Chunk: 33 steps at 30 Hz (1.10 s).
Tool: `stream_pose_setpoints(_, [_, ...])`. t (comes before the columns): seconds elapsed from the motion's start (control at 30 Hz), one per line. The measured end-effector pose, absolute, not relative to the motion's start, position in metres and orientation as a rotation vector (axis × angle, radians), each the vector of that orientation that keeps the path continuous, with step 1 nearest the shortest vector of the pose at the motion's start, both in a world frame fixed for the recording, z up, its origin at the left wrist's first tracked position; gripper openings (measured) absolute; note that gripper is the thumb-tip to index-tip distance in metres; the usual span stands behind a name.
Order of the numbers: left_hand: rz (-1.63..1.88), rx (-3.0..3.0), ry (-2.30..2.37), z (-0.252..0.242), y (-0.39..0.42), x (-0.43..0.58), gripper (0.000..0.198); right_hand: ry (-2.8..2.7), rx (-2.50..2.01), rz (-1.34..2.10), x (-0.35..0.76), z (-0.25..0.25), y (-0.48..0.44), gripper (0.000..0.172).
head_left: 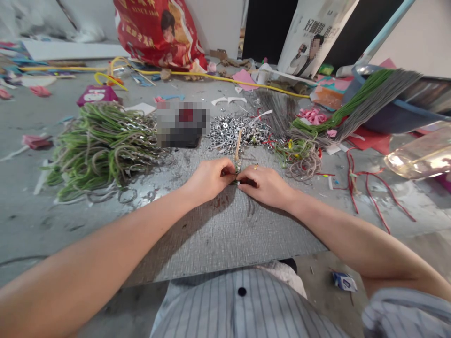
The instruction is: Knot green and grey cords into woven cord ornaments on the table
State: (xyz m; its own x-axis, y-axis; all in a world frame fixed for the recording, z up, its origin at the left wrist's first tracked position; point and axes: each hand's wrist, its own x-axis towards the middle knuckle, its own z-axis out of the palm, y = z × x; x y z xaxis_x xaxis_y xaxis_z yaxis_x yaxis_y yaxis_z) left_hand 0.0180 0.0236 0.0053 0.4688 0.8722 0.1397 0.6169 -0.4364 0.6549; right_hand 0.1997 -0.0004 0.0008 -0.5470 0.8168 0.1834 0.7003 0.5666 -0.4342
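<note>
My left hand (212, 180) and my right hand (265, 186) meet over the middle of the table, fingers closed in a pinch. Between the fingertips is something small, with a greenish bit showing; the fingers hide most of it. A thin wooden stick (238, 143) rises just beyond the fingertips, its lower end close to them. Past the hands lies a heap of small silver metal rings or nuts (225, 129). To the left is a big bundle of green and grey cords (102, 150) with metal parts along its right side.
Green and grey cut cords (373, 101) drape over a blue basin (405, 112) at the right. Nearer are tangled cords (303, 157), red strings (369, 173) and a clear container (419, 150). A dark, blurred-out item (185, 126) and a red bag (158, 33) stand farther back.
</note>
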Motion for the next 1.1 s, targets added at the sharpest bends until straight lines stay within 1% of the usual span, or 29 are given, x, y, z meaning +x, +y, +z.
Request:
stream_pose_setpoints(0.13, [0.576,2.314,1.176,0.006,0.024,0.017,0.015,-2.433,-1.217,0.449,0.201,0.001,0.0,0.009])
stream_pose_setpoints(0.27, [0.518,2.473,1.105,0.007,0.025,0.016,0.018,-2.428,-1.218,0.46,0.201,0.002,0.0,0.008])
stream_pose_setpoints(0.43, [0.385,2.6,1.065,0.011,0.024,0.018,0.015,-2.417,-1.229,0.465,0.2,0.001,0.0,0.007])
stream_pose_setpoints(0.57, [0.329,2.592,1.1,0.012,0.022,0.019,0.014,-2.409,-1.208,0.453,0.2,-0.001,0.001,0.005])
stream_pose_setpoints(0.7, [0.339,2.559,1.106,0.012,0.024,0.019,0.016,-2.399,-1.197,0.433,0.201,-0.001,0.002,0.004])
stream_pose_setpoints(0.93, [0.22,2.385,1.154,0.016,0.029,0.019,0.018,-2.388,-1.264,0.425,0.198,-0.001,0.002,0.007])
stream_pose_setpoints(1.1, [0.161,2.369,1.219,0.017,0.027,0.022,0.021,-2.394,-1.305,0.418,0.197,-0.002,0.002,0.007])
